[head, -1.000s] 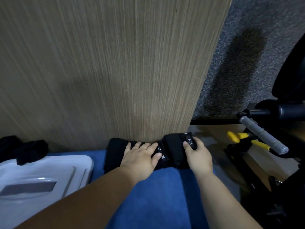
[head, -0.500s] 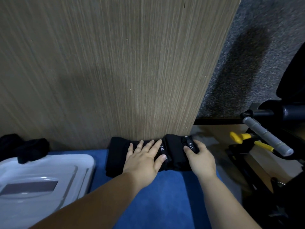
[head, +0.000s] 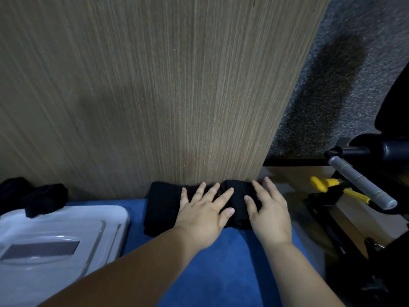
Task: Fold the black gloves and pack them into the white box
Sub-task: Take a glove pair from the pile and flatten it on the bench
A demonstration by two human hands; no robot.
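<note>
Head view: one white box (head: 55, 235) sits at the lower left on the blue-covered counter (head: 232, 262), cut off by the frame's left edge. Its glossy top carries a grey rectangle, and I cannot tell what is inside. A heap of loose black gloves (head: 44, 198) lies at the box's far edge, partly overlapping it. It shows two dark lumps, but the number of gloves is too dark to count.

One folded black bundle of gloves (head: 163, 207) lies on the counter against the foot of the wooden panel (head: 155, 85), to the right of the box. Two hands press on it. The left hand (head: 205, 216) lies flat with fingers spread across its middle. The right hand (head: 267, 209) rests flat with fingers straight over its right end, hiding that end. Neither hand grips anything.

At the right are two yellow handles (head: 321, 183) and one grey bar (head: 358, 182), amid dark gear that is hard to make out.
</note>
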